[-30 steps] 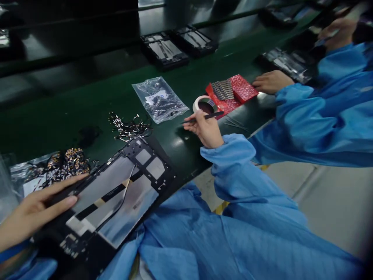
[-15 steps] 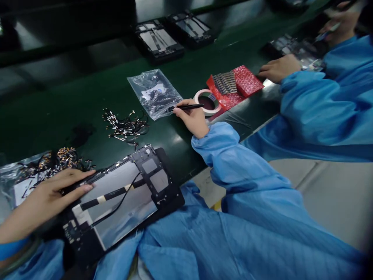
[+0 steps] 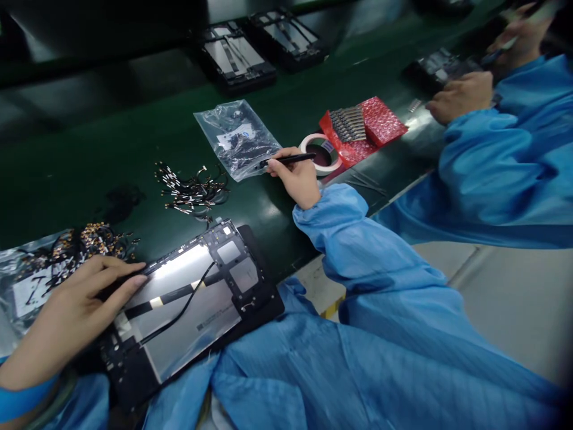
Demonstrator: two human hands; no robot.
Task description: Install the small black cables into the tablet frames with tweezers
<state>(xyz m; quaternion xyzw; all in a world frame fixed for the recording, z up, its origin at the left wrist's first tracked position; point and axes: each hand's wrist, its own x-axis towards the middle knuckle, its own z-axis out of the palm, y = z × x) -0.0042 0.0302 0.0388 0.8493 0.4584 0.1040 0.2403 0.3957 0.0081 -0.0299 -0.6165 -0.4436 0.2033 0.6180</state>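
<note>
Tilted at the table's near edge is an opened tablet, its silver battery area and black cable facing up. My left hand grips its upper left edge, thumb on top and fingers around the side. In my right hand is a slim black pen-shaped tool, pinched and pointing left. Its tip is at the right lower corner of a clear plastic bag of dark small parts. A loose pile of short black cables lies between the bag and the tablet.
Beside my left hand is another bag with cables on it. A tape roll and red bubble wrap with small parts lie right. Two opened tablets stand at the back. A co-worker's hand is at far right.
My left hand has shifted slightly on the tablet edge, and the tablet now catches more light. My right hand has barely moved. The co-worker's nearer hand has moved right, away from the red wrap.
</note>
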